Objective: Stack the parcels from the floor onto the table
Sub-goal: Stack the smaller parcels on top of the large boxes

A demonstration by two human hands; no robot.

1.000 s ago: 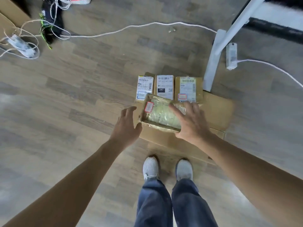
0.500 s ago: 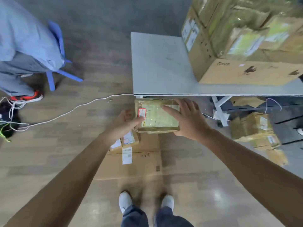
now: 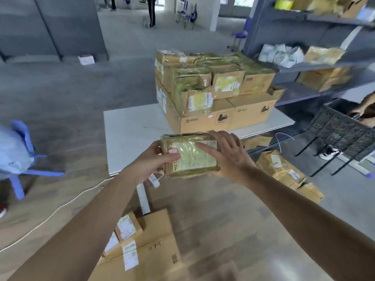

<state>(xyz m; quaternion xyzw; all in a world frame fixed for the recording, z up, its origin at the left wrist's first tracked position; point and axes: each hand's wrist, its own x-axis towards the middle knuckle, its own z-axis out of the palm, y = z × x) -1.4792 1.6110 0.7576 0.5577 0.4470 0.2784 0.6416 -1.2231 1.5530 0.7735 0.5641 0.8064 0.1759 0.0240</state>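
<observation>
Where the parcel is: centre of the frame, a taped parcel point(image 3: 190, 156) is held in the air between both hands, covering the table's near edge in the picture.
Left side: the left hand point(image 3: 151, 162) grips the parcel's left end, thumb on top beside a red-edged sticker, fingers curled underneath.
Right side: the right hand point(image 3: 231, 157) grips the right end, fingers spread over the top and far edge, palm against the side.
Upper centre: a white table point(image 3: 129, 134) carries a stack point(image 3: 213, 92) of taped boxes on two brown cartons, at its right part.
Lower centre: small boxes point(image 3: 127, 228) with labels lie on a flat carton point(image 3: 158, 240) on the floor, beside the table leg.
Right of centre: more boxes point(image 3: 284, 171) lie on the floor under the table's right end.
Upper right: a shelf point(image 3: 324, 63) holds bags and boxes, blurred.
Right edge: a black crate point(image 3: 341, 130).
Lower left: a white cable point(image 3: 50, 211) runs across the floor.
</observation>
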